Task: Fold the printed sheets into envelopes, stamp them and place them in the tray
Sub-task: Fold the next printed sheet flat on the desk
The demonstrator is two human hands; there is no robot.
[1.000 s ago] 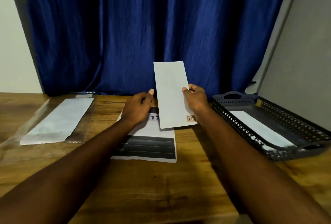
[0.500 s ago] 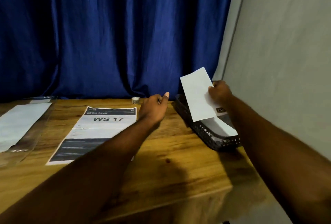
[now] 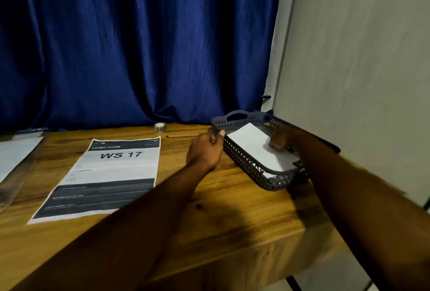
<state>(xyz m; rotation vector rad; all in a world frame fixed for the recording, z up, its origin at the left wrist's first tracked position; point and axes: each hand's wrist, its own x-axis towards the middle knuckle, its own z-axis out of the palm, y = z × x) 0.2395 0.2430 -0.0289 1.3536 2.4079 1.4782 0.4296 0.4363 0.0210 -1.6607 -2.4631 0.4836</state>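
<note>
Item: white envelope [image 3: 253, 148], folded sheet inside presumed, dark stamp mark at its near corner.
Location: inside the grey perforated tray [image 3: 244, 159] at the table's [image 3: 232, 216] right end, lying flat or nearly so; a second white edge shows under it at the near end.
Change: a second ago the envelope stands upright between both hands over the printed sheet; half a second ago the right hand alone carries it above the tray; now it is down within the tray walls.
Right hand [image 3: 280, 139]: on the envelope's far-right edge, fingertips down on the paper; blurred, so pinching or merely pressing cannot be told.
Left hand [image 3: 204, 153]: off the envelope, loosely curled, holding nothing, thumb out towards the tray's near wall; contact cannot be told.
Printed sheet [image 3: 111, 174]: "WS 17", flat on the table, left of the left hand, creased across but not folded up.
Blank envelopes [image 3: 14, 158]: in a clear sleeve at the far left edge.
Small roll [image 3: 159, 127]: by the curtain [image 3: 139, 46], probably the stamps; a thin stick [image 3: 183, 136] lies just right of it.
Task standing: this envelope appears delivered, pending release; the WS 17 sheet looks next for folding, stuffing and stamping.
</note>
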